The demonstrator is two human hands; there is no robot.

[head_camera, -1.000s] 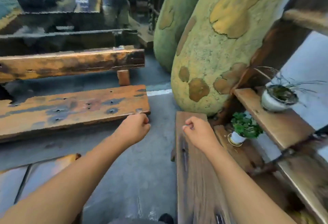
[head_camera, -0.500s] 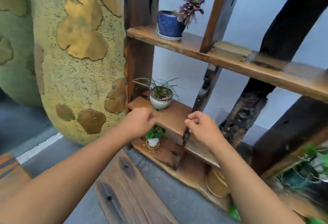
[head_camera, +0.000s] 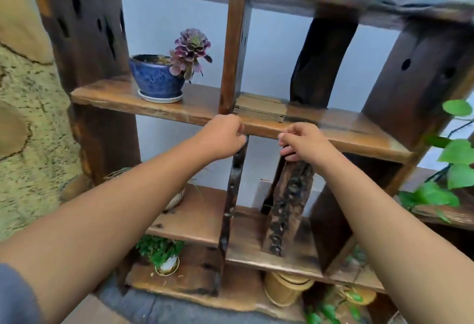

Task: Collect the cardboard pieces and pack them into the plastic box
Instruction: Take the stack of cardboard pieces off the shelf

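Observation:
A flat stack of brown cardboard pieces lies on the middle board of a dark wooden shelf unit, just right of a thin upright post. My left hand is curled into a loose fist just below and left of the stack, in front of the board's edge. My right hand is also curled, just below and right of the stack. Neither hand touches the cardboard and both hold nothing. No plastic box is in view.
A blue pot with a purple succulent stands left of the post. Small potted plants and woven baskets sit on the lower boards. Green vine leaves hang at right. A large yellow-green textured sculpture fills the left.
My view swung right and up from benches and floor to the shelf unit. The cardboard stack has come to the centre, and both fists now hover right below it.

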